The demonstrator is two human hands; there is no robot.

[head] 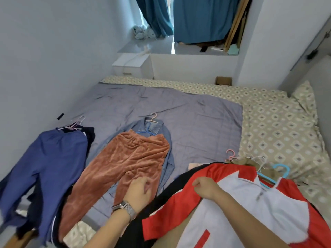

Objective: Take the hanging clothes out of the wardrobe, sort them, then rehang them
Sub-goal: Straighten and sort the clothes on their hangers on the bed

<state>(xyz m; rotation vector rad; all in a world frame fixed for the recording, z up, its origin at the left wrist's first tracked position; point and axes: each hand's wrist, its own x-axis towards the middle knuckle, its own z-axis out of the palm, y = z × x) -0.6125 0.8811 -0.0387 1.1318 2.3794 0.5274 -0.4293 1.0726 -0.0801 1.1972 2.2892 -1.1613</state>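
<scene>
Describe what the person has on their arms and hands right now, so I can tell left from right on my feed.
The left hand has a wristwatch with a silver metal mesh band and a rectangular case on the wrist. The right hand wears nothing: no watch, ring or glove shows. Both forearms are bare, with no sleeves in view.

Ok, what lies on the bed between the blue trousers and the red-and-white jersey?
The rust-brown trousers on a denim shirt, with the left hand on them, in the head view.
</scene>
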